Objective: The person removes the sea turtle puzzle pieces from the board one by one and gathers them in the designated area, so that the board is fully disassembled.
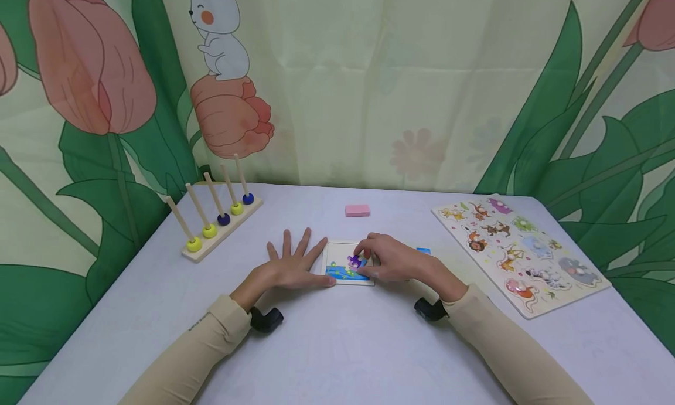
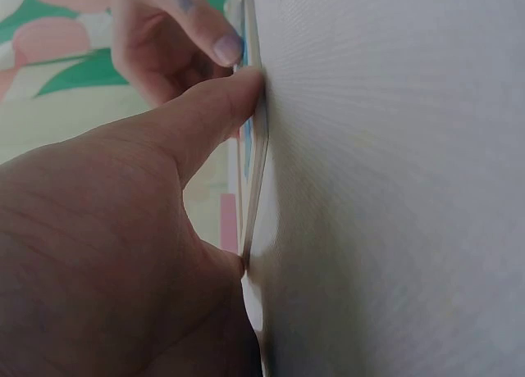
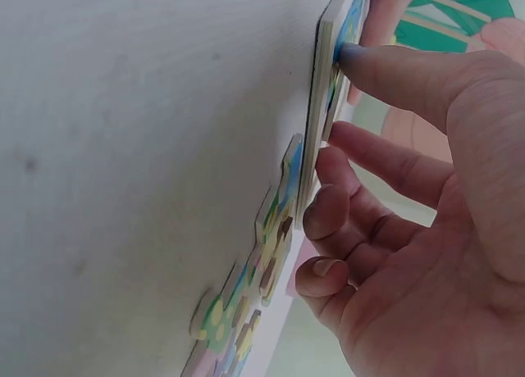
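At nine o'clock, the left hand (image 1: 289, 270) lies flat, fingers spread, thumb pressing the puzzle tray (image 1: 337, 251) dead centre. Over at three o'clock, the right hand (image 1: 390, 257) seems to pinch a purple-marked piece (image 1: 354, 262) inside that tray! Blue fills the six-o'clock side; bare wood shows towards eleven. Looks like piece-fitting; next should call for squaring this one, pressing it flat. Loose pieces (image 1: 423, 251) sit just beyond the right hand, animal board (image 1: 517, 255) farther at three, peg rack (image 1: 224, 232) at ten, pink block (image 1: 357, 210) at twelve.
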A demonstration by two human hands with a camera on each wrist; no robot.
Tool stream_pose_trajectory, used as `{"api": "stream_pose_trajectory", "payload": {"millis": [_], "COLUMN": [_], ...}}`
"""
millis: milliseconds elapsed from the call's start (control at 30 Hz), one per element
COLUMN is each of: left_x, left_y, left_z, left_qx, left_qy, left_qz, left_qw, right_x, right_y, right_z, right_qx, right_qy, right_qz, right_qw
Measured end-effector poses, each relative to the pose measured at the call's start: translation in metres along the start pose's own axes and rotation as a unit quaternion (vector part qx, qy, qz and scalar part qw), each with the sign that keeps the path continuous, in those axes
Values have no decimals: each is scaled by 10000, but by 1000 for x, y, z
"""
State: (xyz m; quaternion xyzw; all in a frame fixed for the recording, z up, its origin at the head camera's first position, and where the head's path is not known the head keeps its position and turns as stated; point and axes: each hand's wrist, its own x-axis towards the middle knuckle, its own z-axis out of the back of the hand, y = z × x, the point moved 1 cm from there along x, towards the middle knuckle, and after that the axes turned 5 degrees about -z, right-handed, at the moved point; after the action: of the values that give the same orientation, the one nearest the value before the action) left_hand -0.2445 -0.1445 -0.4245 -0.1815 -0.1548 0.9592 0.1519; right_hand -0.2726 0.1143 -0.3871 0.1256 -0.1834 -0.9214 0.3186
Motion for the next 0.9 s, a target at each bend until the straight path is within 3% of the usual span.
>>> {"api": "stream_pose_trajectory", "payload": {"millis": [633, 900], "left_x": [2, 0], "left_y": [1, -1], "left_z": [0, 0], "left_qx": [34, -1], "left_qy": [44, 27], "left_qz": [-23, -5], "left_qw": [10000, 10000], "right_x": [-1, -10], "right_y": [-5, -12], "right_z": [4, 8], "right_qx": [95, 17], "right_qy": [24, -72], "right_qz": [-137, 40], "right_qw": [9999, 10000]}}
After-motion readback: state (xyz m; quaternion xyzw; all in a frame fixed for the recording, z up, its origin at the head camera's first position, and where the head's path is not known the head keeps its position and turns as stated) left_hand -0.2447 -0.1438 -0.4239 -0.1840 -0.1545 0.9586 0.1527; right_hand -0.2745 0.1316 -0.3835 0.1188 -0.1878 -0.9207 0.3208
